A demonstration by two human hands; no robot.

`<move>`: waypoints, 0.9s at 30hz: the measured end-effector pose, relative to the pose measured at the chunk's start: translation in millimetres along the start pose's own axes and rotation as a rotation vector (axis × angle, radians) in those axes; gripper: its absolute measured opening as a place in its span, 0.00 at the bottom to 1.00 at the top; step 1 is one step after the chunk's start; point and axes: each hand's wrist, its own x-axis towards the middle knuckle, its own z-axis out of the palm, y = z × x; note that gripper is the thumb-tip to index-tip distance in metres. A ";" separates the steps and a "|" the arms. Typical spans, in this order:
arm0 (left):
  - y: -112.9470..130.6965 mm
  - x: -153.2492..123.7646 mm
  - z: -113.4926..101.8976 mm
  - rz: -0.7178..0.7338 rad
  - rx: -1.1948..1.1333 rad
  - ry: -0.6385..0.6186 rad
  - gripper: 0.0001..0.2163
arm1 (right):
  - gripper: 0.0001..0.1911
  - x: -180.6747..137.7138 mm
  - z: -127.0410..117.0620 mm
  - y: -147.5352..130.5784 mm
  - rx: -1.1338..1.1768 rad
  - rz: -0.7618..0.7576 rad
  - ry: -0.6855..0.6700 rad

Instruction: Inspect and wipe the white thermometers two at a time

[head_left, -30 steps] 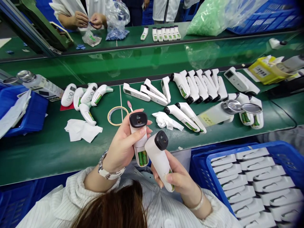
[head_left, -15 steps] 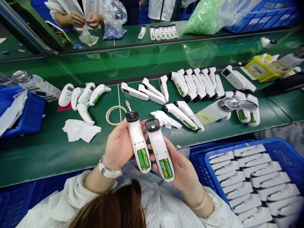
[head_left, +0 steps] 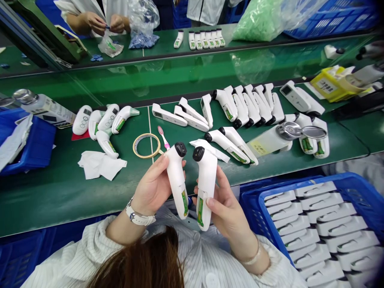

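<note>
My left hand [head_left: 154, 186] is closed round a white infrared thermometer [head_left: 177, 176] with a black sensor end. Its battery bay is uncovered, and green batteries show along the side. A second infrared thermometer [head_left: 207, 172], also white with a black end and green batteries in its bay, is gripped by my right hand [head_left: 226, 204], the thumb beside the bay. Both are held upright, a little apart, over the bench's front edge. Just beyond them lie a pink toothbrush [head_left: 163, 137], a roll of tape [head_left: 146, 145] and a white tissue [head_left: 210, 148].
Several thermometers [head_left: 249, 105] stand in a row at the back of the green bench [head_left: 60, 200]. A blue crate [head_left: 258, 208] at my right holds many more. Dispenser bottles [head_left: 270, 140] and a blue bin [head_left: 39, 148] flank the work area. A co-worker's hands [head_left: 106, 24] are opposite.
Both thermometers have been turned about their length, so the batteries now show from the side rather than facing up. Their black ends have moved slightly apart.
</note>
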 end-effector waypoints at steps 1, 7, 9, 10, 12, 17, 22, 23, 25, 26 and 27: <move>-0.5 -0.1 -1.0 -0.001 0.014 -0.003 0.10 | 0.37 0.4 0.5 -0.1 -0.024 -0.017 0.014; -2.3 0.5 -3.8 -0.003 0.029 -0.017 0.13 | 0.39 1.9 -1.2 1.2 -0.109 -0.061 0.003; -2.4 0.6 -2.8 0.003 0.015 -0.017 0.14 | 0.40 2.6 -2.6 2.0 -0.118 -0.071 -0.008; -2.5 0.8 -2.5 -0.006 0.009 -0.016 0.14 | 0.40 2.8 -3.0 2.4 -0.123 -0.075 -0.016; -3.1 2.0 -2.5 -0.033 -0.005 -0.010 0.14 | 0.40 2.8 -2.9 2.9 -0.135 -0.080 -0.033; -3.8 1.2 -6.2 -0.046 0.035 -0.015 0.14 | 0.43 1.8 -1.9 3.1 -0.131 -0.078 -0.034; 5.5 -23.7 -4.7 0.537 0.804 -0.380 0.21 | 0.18 10.2 -7.9 4.8 0.029 0.136 0.062; 7.6 -28.4 -3.8 0.682 1.077 -0.586 0.23 | 0.14 13.2 -8.1 5.4 0.075 0.182 0.056; 8.7 -32.1 -3.2 0.849 1.490 -0.897 0.25 | 0.12 20.0 -7.1 6.9 0.159 0.222 0.023; 6.7 -30.7 -3.7 0.899 1.596 -0.970 0.25 | 0.14 23.4 -6.5 7.9 0.192 0.222 0.005; 2.7 -27.2 -4.7 0.944 1.654 -1.050 0.24 | 0.16 26.5 -6.6 9.0 0.218 0.214 -0.004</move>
